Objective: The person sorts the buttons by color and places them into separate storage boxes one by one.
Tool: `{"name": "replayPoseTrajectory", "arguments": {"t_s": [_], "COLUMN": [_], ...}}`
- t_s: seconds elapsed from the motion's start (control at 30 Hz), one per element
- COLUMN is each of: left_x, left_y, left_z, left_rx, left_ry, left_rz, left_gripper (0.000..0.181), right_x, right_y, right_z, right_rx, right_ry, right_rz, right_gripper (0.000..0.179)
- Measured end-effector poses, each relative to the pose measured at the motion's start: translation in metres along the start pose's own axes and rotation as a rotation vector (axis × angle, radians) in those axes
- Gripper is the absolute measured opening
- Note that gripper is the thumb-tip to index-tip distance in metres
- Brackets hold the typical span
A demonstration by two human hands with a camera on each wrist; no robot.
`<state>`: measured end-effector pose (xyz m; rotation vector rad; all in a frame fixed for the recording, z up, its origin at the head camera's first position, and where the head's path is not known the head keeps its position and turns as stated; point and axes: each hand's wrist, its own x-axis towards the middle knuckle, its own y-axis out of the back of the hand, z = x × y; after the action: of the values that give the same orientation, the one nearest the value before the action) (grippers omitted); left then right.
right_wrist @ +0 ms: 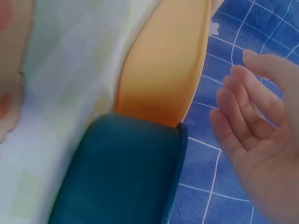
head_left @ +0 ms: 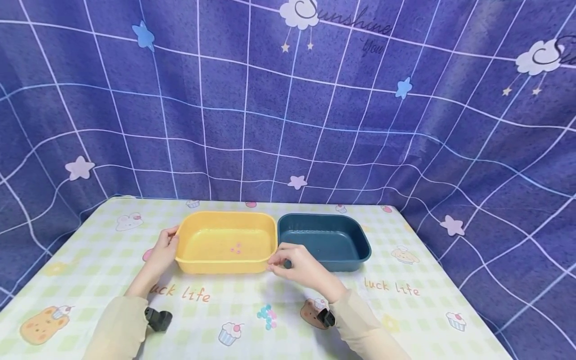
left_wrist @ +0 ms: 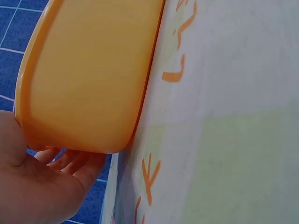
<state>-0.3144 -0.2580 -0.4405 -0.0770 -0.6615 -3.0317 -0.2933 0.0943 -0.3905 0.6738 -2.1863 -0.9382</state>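
My left hand [head_left: 164,250] holds the left end of a yellow plastic bin [head_left: 225,267]. In the left wrist view its thumb is at the bin's rim and the fingers [left_wrist: 74,163] lie against the end wall. Small pink pieces [head_left: 238,251] lie on the bin's floor. Over the bin's near right corner hovers my right hand [head_left: 294,265], fingers loosely bent. The right wrist view shows that hand [right_wrist: 261,126] with nothing in it, apart from both bins. A dark teal bin [head_left: 324,265] stands against the yellow one on its right.
Several tiny blue and pink pieces [head_left: 268,320] lie in a loose cluster on the patterned tablecloth [head_left: 180,325], nearer to me than the bins. Behind the table hangs a blue curtain [head_left: 225,110] with a grid print. Dark wrist cameras [head_left: 158,319] sit on both wrists.
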Motion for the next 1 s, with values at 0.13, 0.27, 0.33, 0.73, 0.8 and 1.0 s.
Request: {"name": "replayPoseTrajectory", "arguments": {"t_s": [0.13,0.27,0.33,0.73,0.8,1.0], "left_x": [-0.001,-0.001,-0.001,-0.002,-0.001,0.000], "left_y": [0.000,0.000,0.000,-0.001,-0.001,-0.001], "left_z": [0.001,0.002,0.003,0.004,0.003,0.002], "left_rx": [-0.003,-0.006,-0.001,-0.004,-0.006,-0.009], "left_ry": [0.002,0.006,0.007,0.004,0.005,0.020], "left_rz": [0.002,0.000,0.000,-0.012,-0.016,-0.015], "left_gripper": [0.053,0.053,0.053,0.052,0.052,0.053], "right_x": [-0.007,-0.014,-0.017,-0.031,-0.033,-0.038], "right_y": [-0.002,-0.005,-0.006,-0.013,-0.013,-0.017], "right_z": [0.002,0.003,0.003,0.004,0.004,0.004], "right_rx": [0.010,0.018,0.013,0.001,0.007,0.041], "right_ry": [-0.008,-0.017,-0.029,-0.054,-0.055,-0.057], "right_rz": [-0.010,-0.016,-0.024,-0.078,-0.091,-0.114], "right_gripper": [0.010,0.009,0.008,0.012,0.012,0.013]}}
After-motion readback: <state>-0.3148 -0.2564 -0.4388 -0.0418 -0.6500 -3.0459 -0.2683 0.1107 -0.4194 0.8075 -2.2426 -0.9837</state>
